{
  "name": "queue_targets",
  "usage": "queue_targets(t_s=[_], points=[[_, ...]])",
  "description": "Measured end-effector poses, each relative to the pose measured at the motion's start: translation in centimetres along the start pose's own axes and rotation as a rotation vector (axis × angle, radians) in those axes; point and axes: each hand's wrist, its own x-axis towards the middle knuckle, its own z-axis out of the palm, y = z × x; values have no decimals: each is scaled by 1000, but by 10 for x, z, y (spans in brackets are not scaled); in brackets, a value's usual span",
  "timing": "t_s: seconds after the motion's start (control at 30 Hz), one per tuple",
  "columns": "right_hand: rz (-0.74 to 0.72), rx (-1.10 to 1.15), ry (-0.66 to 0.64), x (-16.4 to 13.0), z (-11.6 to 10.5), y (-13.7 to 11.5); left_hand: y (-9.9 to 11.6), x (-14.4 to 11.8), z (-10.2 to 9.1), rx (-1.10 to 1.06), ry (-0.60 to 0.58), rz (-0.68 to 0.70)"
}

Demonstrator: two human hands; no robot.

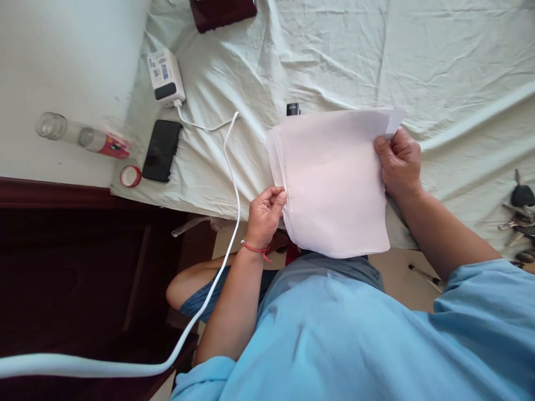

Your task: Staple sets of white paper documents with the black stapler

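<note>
A small stack of white paper sheets (334, 184) is held up in front of me, over the table's near edge. My left hand (266, 214) pinches the left side of the sheets between thumb and fingers. On the upper right side, my right hand (399, 161) grips the stack with its thumb on top. The sheets lie slightly fanned at the left, and the top right corner bends a little. Just beyond the far edge of the paper, a black object (293, 109) shows in part; the sheets hide the rest.
A pale wrinkled cloth (451, 72) covers the table. At the left are a white power bank (166, 75) with a white cable (234, 189), a black phone (162, 150), a glass bottle (83, 136) and a red-rimmed roll (130, 176). Keys (522, 206) lie far right; a dark red object (223, 12) sits behind.
</note>
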Motion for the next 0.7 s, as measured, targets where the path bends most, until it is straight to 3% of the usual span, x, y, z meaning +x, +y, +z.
queue_targets(t_s=[0.1, 0.23, 0.47, 0.7], points=[[-102, -71, 11, -1, 0, 1, 1, -1, 1, 26, -5, 26], [-69, -107, 34, -3, 2, 1, 2, -2, 2, 61, -2, 35], [-83, -143, 231, -1, 5, -3, -3, 0, 1, 97, 15, 43], [-92, -117, 183, -1, 4, -5, -4, -1, 0, 132, 9, 37]])
